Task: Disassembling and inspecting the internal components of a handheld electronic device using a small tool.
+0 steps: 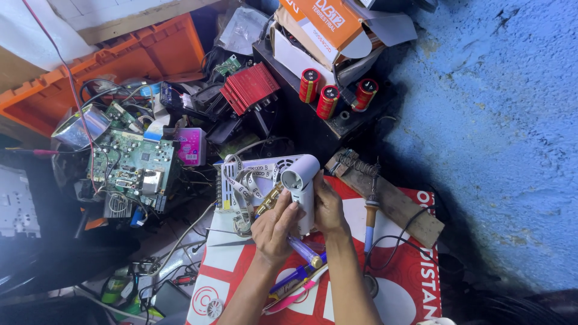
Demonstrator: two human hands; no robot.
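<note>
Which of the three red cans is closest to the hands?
The middle red capacitor: it sits lowest on the black box, nearer the hands than the left one or the right one.

surface: red-and-white printed board [415, 283]
on it, far edge: wooden plank [400, 207] with wire coil stand
beside plank: soldering iron [369, 222], cable looping toward the near edge
lower left of plank: purple pens [298, 278], small white fan part [215, 308]
</note>
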